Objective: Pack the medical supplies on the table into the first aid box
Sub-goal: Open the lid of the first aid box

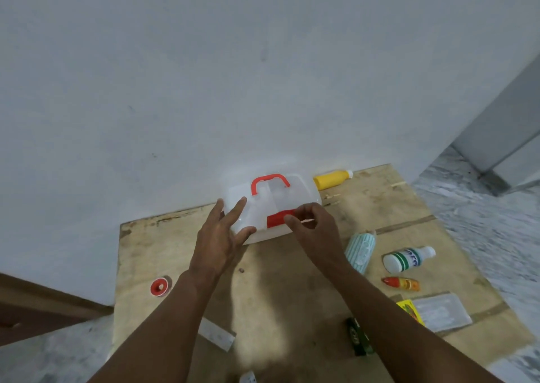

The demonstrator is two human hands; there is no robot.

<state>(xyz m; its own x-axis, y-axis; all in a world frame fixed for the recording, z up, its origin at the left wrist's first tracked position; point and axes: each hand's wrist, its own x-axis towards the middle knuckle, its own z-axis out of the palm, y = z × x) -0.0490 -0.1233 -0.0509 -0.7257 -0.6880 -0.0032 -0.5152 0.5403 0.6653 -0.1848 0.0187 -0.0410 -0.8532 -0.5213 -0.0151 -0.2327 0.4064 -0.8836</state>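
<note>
steadiness matters here: my left hand (222, 236), fingers spread straight, braces the clear plastic first aid box with red handle (295, 198) at the bench's (277, 289) far edge; right hand (314, 227) pinches its red latch (276, 219). i'd lift it gently.

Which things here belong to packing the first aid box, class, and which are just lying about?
Job: first aid box, yellow bottle, white bottle, red bottle, striped pack, tape roll, green box.
Not the job: table, wall, brown furniture.

Bare forearms — left hand (219, 238), right hand (317, 232), long fingers (237, 207).
</note>
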